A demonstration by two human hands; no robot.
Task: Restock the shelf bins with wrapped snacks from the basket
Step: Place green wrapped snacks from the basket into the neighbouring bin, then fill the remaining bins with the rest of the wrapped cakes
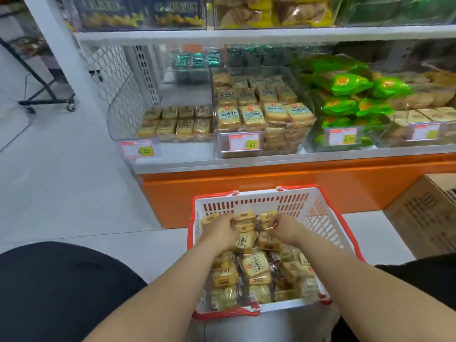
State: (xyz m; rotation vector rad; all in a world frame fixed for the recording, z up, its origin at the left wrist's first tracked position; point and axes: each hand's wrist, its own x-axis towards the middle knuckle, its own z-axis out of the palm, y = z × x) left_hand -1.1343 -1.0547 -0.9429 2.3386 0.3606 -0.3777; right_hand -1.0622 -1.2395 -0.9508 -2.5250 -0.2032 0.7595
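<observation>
"8.00" on two yellow-patched price tags — left bin tag [137,148], middle bin tag [244,142] — other print illegible

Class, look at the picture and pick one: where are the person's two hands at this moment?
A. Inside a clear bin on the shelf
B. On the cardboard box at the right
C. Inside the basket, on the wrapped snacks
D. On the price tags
C: the left hand and the right hand both reach into the white basket among the wrapped snacks.
</observation>
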